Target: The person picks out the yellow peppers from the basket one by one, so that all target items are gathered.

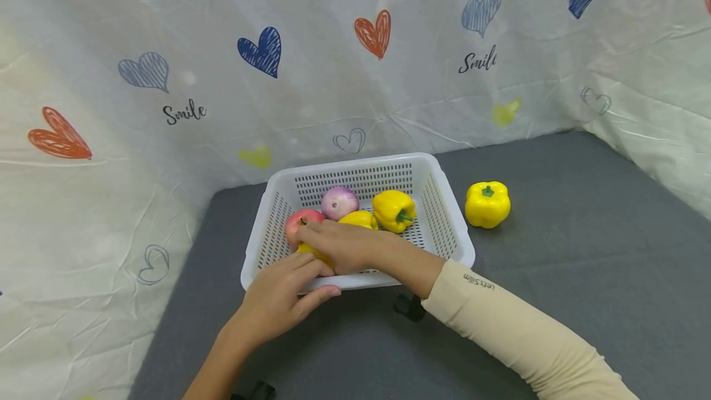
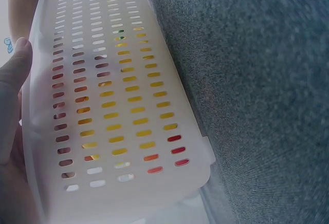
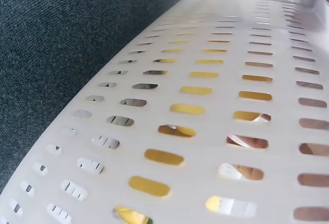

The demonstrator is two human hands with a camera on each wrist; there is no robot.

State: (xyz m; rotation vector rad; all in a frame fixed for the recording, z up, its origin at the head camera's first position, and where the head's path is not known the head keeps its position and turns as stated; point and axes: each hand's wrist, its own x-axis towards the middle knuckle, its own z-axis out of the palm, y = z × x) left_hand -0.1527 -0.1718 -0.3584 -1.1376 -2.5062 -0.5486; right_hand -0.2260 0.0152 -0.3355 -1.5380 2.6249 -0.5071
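A white slotted basket (image 1: 452, 221) holds a red apple (image 1: 300, 221), a purple onion (image 1: 339, 203) and yellow bell peppers (image 1: 393, 210). My left hand (image 1: 280, 295) grips the basket's near rim at the left; in the left wrist view its thumb (image 2: 18, 64) lies along the outer side of the wall. Reaching over that rim, my right hand (image 1: 344, 245) holds a yellow bell pepper (image 1: 315, 254) in the near left of the basket, mostly hidden by both hands. Yellow and red show through the slotted wall (image 3: 67, 111) in the wrist views.
Another yellow bell pepper (image 1: 487, 205) stands on the grey cloth (image 1: 583, 252) to the right of the basket. A white curtain (image 1: 311, 97) printed with hearts hangs behind. Small black pieces (image 1: 410, 307) show beneath the right wrist and near the left forearm.
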